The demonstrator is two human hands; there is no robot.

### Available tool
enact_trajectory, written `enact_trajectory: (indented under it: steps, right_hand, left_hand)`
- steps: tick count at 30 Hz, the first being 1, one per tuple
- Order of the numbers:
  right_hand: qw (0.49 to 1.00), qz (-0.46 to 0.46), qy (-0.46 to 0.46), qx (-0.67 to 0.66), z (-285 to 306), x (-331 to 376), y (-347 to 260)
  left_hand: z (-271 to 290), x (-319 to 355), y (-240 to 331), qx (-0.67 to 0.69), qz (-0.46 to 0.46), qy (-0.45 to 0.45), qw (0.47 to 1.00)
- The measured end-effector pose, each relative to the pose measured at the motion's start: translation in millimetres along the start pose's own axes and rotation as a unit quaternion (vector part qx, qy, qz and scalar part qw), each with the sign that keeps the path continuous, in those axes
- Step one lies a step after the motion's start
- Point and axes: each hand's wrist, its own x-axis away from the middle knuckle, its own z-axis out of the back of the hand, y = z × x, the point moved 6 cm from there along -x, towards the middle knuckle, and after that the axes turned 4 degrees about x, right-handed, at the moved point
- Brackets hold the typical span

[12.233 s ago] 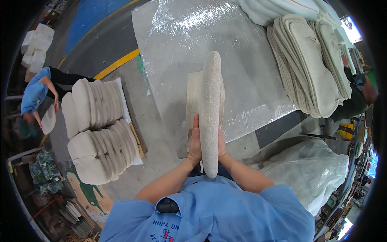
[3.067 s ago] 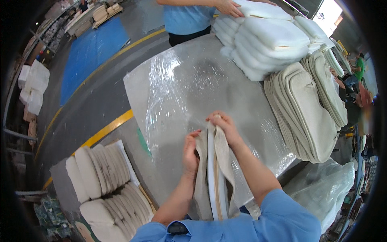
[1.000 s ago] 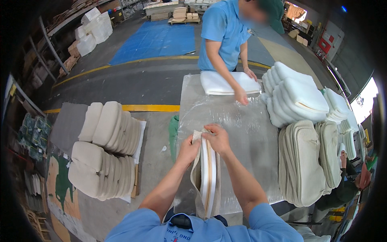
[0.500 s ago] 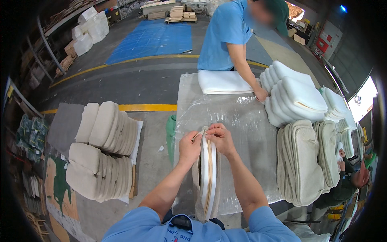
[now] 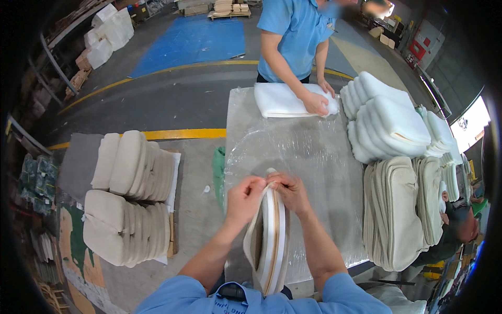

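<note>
Beige cover (image 5: 250, 238), seen edge-on, extends from the hands toward the wearer's body, open along its edge and containing a layered white pad (image 5: 269, 220). Left hand (image 5: 244, 201) and right hand (image 5: 292, 192) both pinch its far end, fingers bent, fingertips close together. Beyond them, across the bench (image 5: 314, 149), the co-worker's hand (image 5: 316, 103), at the white stack (image 5: 389, 120) half a second ago, now rests on folded padding (image 5: 277, 100).

Left hand (image 5: 243, 202) and right hand (image 5: 293, 193) seemingly pinch a beige cover (image 5: 252, 242).
</note>
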Motion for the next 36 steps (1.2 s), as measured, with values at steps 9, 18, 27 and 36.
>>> enact_trajectory:
  steps: [9, 18, 27, 36]
  right_hand:
    - [0.992, 0.031, 0.110, 0.053, -13, 30, -30]
    - [0.986, 0.088, 0.118, 0.073, -12, 34, -39]
    - [0.978, 0.115, 0.167, 0.043, -9, 34, -16]
    - [0.981, 0.101, 0.149, 0.071, -21, 27, -23]
  left_hand:
    - [-27, -42, -139, 0.371, 0.281, -0.106, 0.879]
    - [-105, -45, -175, 0.441, 0.407, -0.277, 0.751]
    - [-86, -76, -90, 0.328, 0.102, -0.285, 0.895]
    - [-59, -96, -82, 0.491, 0.164, -0.262, 0.815]
